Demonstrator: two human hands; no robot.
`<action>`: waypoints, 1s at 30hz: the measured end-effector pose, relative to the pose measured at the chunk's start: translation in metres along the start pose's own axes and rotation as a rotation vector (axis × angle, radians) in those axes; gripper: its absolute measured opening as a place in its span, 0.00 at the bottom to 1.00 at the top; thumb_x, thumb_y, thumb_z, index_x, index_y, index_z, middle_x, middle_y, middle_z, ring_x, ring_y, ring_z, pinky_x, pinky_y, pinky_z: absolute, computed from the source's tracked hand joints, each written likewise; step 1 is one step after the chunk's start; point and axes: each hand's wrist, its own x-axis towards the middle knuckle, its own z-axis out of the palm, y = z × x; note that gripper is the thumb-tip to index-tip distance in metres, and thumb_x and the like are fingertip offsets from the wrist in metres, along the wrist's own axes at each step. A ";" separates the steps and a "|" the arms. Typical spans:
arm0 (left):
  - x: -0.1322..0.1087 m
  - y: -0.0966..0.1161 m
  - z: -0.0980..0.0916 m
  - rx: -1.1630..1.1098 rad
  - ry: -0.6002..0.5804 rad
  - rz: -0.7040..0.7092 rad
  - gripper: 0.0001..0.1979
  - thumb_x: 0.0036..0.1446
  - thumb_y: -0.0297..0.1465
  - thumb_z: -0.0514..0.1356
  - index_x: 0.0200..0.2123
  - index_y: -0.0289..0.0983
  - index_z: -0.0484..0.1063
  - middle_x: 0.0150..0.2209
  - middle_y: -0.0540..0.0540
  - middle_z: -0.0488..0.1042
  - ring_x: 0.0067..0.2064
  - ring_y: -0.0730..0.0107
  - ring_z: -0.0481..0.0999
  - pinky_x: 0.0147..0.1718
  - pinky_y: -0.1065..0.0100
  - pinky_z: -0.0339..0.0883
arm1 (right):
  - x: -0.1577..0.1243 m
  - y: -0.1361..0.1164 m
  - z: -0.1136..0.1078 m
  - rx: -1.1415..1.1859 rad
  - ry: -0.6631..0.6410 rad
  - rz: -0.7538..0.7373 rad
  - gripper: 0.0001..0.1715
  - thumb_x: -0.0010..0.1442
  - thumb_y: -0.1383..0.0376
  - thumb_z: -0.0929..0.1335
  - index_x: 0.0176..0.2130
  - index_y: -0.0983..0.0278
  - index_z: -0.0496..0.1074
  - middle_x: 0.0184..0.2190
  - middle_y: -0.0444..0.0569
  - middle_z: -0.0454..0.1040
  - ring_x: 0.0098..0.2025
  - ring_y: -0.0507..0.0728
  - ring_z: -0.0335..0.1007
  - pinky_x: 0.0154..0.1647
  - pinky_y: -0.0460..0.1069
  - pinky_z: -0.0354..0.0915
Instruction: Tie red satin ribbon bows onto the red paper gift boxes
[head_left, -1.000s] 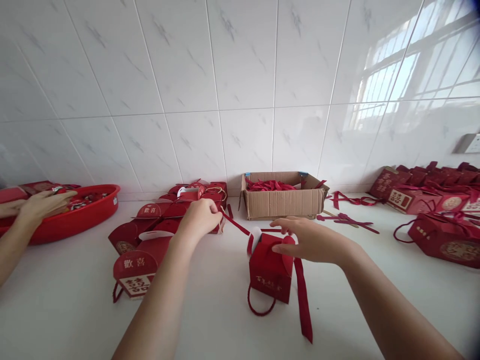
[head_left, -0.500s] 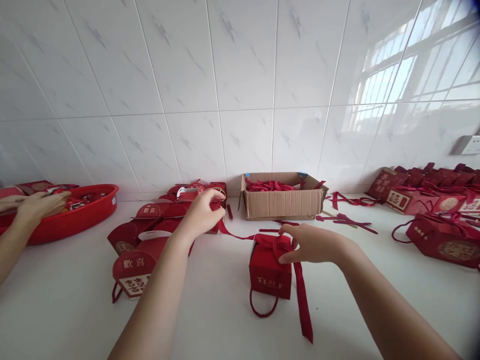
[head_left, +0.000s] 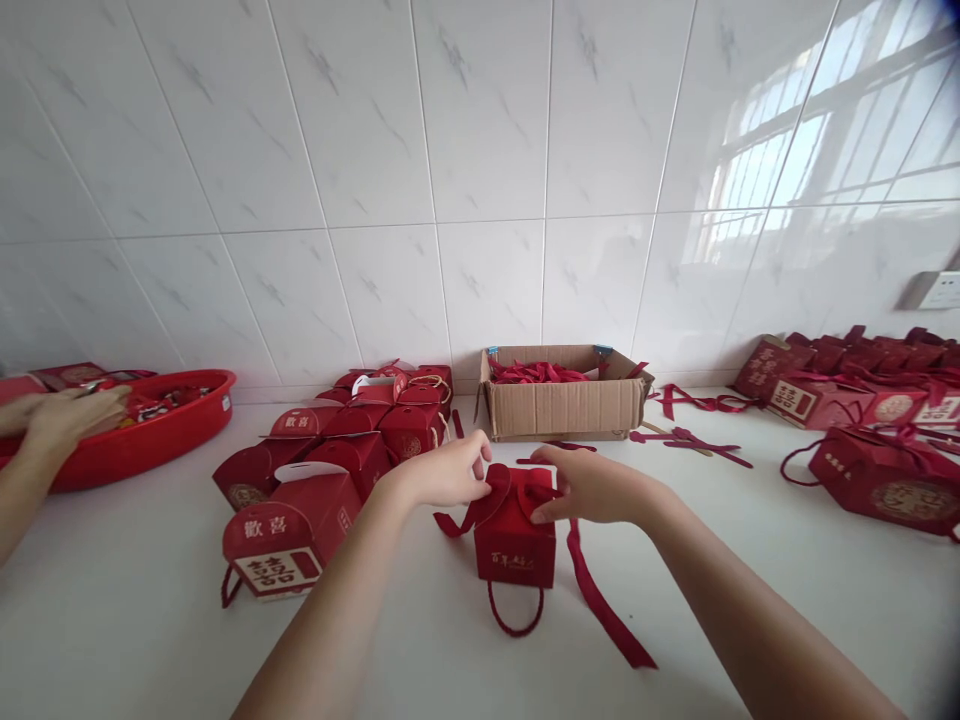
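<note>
A small red gift box (head_left: 514,545) with gold lettering stands on the white counter in front of me, a cord handle hanging from its near side. A dark red ribbon (head_left: 600,600) runs over its top and trails off to the right and left. My left hand (head_left: 442,475) pinches the ribbon at the box's top left. My right hand (head_left: 589,485) pinches it at the top right. Both hands touch the box's top flaps.
A pile of red gift boxes (head_left: 315,475) lies to the left. A cardboard box (head_left: 562,405) of ribbons stands behind, against the tiled wall. More finished boxes (head_left: 870,420) are at the right. Another person's hand (head_left: 64,415) reaches into a red basin (head_left: 150,435) at far left.
My left hand came back from the pile of boxes to the gift box, bringing the ribbon end with it. The box shifted slightly left. My right hand stayed on the box top.
</note>
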 end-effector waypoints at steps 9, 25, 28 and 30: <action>-0.010 -0.010 -0.017 -0.011 0.164 0.133 0.12 0.45 0.27 0.53 0.37 0.41 0.61 0.30 0.53 0.68 0.29 0.71 0.65 0.25 0.71 0.58 | -0.010 0.021 -0.024 0.004 -0.048 0.022 0.33 0.46 0.36 0.64 0.33 0.61 0.71 0.26 0.46 0.70 0.25 0.53 0.65 0.21 0.46 0.56; -0.027 -0.012 -0.027 0.072 0.248 -0.026 0.10 0.44 0.30 0.56 0.34 0.40 0.68 0.32 0.49 0.72 0.31 0.67 0.71 0.25 0.70 0.59 | -0.030 0.042 -0.045 0.164 0.006 -0.078 0.34 0.52 0.38 0.62 0.18 0.64 0.61 0.15 0.39 0.51 0.17 0.46 0.42 0.18 0.46 0.41; -0.036 -0.010 -0.034 0.034 0.334 -0.027 0.08 0.46 0.35 0.59 0.30 0.39 0.68 0.31 0.49 0.73 0.32 0.67 0.71 0.26 0.71 0.59 | -0.036 0.041 -0.051 0.260 -0.003 -0.147 0.32 0.52 0.42 0.65 0.17 0.65 0.59 0.16 0.40 0.55 0.19 0.47 0.46 0.19 0.45 0.44; -0.044 -0.008 -0.038 0.010 0.335 -0.012 0.13 0.44 0.41 0.62 0.31 0.40 0.69 0.32 0.50 0.73 0.32 0.67 0.71 0.26 0.71 0.60 | -0.038 0.040 -0.053 0.351 -0.003 -0.215 0.30 0.54 0.45 0.66 0.18 0.64 0.58 0.17 0.39 0.56 0.20 0.47 0.47 0.21 0.45 0.47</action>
